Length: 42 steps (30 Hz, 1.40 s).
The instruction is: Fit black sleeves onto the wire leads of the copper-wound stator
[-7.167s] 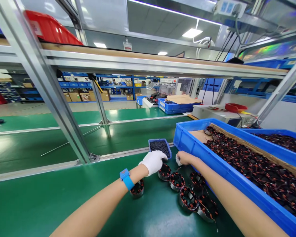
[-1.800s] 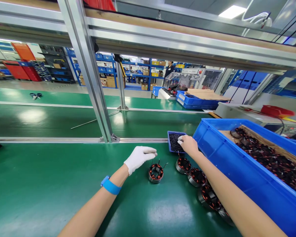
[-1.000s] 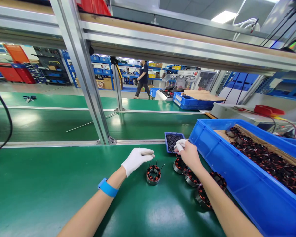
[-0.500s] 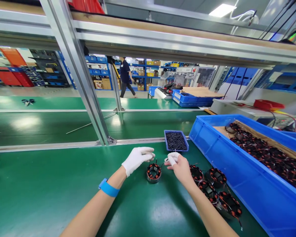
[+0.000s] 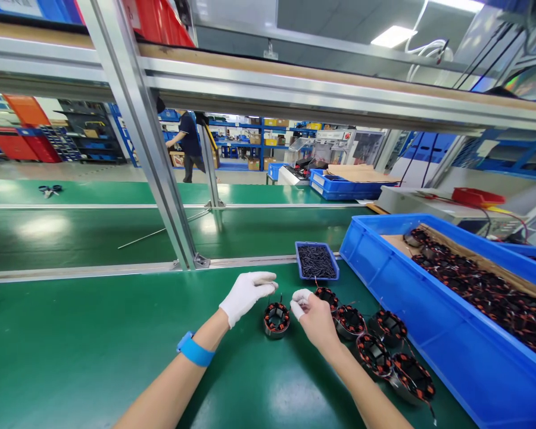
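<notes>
gloved left hand [image 5: 247, 292] and bare right hand [image 5: 313, 314], both pinched, fingertips nearly meeting

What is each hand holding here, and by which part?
The left hand pinches a thin lead wire rising from the stator. The right hand pinches something small at its fingertips; what cannot be told.

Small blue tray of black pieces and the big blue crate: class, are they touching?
Apart. The head view shows a strip of green mat between the small blue tray and the big blue crate.
</notes>
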Available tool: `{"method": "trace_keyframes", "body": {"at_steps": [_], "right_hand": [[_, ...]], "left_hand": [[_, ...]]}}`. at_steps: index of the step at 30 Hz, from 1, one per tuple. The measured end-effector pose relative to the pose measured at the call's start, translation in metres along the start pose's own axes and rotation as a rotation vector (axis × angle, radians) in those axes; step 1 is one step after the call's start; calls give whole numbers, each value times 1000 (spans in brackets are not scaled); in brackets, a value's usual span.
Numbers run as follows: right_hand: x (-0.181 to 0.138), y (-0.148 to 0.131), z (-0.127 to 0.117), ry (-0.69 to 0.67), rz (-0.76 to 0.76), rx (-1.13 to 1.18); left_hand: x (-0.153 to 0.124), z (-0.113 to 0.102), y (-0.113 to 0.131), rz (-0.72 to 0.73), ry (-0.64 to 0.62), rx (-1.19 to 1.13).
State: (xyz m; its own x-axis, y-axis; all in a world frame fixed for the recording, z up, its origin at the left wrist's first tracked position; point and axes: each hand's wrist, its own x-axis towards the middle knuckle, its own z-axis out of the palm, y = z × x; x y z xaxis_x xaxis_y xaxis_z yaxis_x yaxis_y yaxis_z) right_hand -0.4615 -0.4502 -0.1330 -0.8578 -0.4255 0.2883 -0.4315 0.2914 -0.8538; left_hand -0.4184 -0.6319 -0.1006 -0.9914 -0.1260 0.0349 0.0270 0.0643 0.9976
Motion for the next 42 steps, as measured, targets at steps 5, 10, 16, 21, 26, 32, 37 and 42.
{"method": "trace_keyframes", "body": {"at_steps": [5, 10, 16, 21, 26, 32, 37, 42], "right_hand": [[3, 2, 2, -26, 68, 73], [3, -2, 2, 9, 17, 2], [7, -13, -4, 161, -144, -258], [18, -26, -13, 123, -278, -424], [22, -26, -17, 106, -221, -328], [17, -8, -15, 53, 81, 180], [15, -4, -14, 73, 164, 285], [14, -3, -13, 72, 163, 280]], "left_hand": [[0, 1, -1, 6, 0, 9], [-1, 2, 2, 12, 0, 52], [-2, 0, 5, 36, -12, 116], [-2, -1, 5, 35, -26, 117], [-2, -2, 4, 20, -14, 60], [-2, -3, 0, -11, 0, -15], [-2, -2, -3, -35, -8, -21], [-2, -2, -3, -28, -13, 2]]}}
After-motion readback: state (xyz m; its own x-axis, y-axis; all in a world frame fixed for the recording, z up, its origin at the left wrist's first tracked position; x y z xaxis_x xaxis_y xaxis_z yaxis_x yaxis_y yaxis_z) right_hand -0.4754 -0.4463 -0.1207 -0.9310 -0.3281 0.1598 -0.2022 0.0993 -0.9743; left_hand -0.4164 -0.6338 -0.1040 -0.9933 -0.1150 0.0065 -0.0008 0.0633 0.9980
